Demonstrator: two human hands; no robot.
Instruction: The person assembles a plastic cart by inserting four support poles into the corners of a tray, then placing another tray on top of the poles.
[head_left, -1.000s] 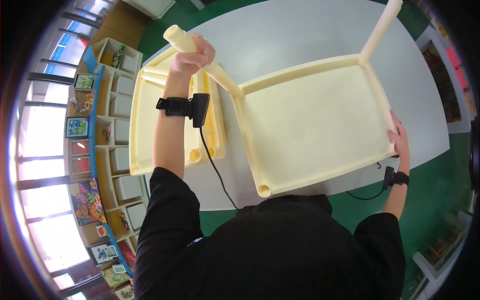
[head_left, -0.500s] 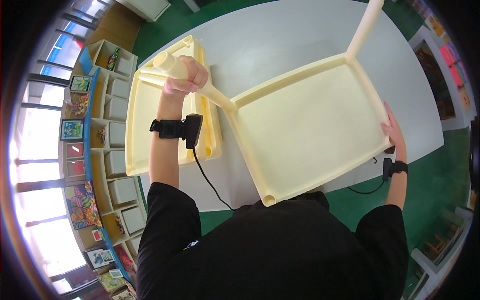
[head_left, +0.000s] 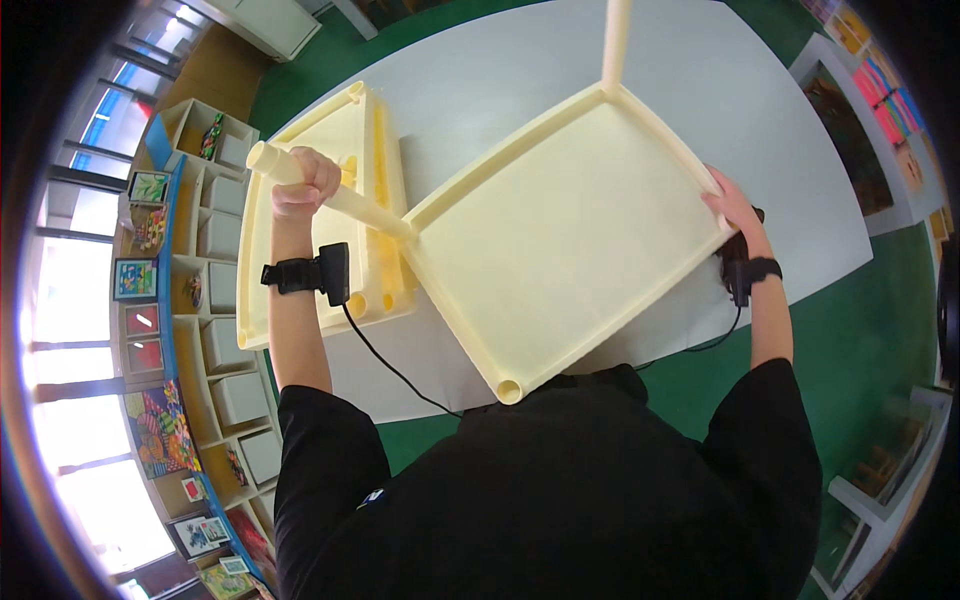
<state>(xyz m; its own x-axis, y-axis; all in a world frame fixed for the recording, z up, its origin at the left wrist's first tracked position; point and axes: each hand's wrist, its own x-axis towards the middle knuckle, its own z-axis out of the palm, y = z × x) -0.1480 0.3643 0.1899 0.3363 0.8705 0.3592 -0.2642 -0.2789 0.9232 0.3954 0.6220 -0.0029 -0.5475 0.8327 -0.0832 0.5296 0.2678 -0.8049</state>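
A cream plastic table top (head_left: pixel 560 240) lies upside down over a grey table (head_left: pixel 520 70), tilted on its corner. My left hand (head_left: pixel 305 185) is wrapped round one of its round legs (head_left: pixel 340 197), which sticks out to the left. My right hand (head_left: pixel 735 205) grips the rim at the top's right corner. Another leg (head_left: pixel 615 40) points away at the far corner, and an empty leg socket (head_left: pixel 510 390) shows at the near corner. Both wrists wear black bands with cables.
A second cream plastic panel (head_left: pixel 300 215) lies flat on the grey table under my left arm. Low shelving (head_left: pixel 215 300) with books and pictures runs along the left. Green floor surrounds the table, with more shelves (head_left: pixel 880 110) at the right.
The cream top has swung anticlockwise: my left hand has carried its leg down and left, my right hand has risen with its corner. The far leg now points nearly straight up the picture.
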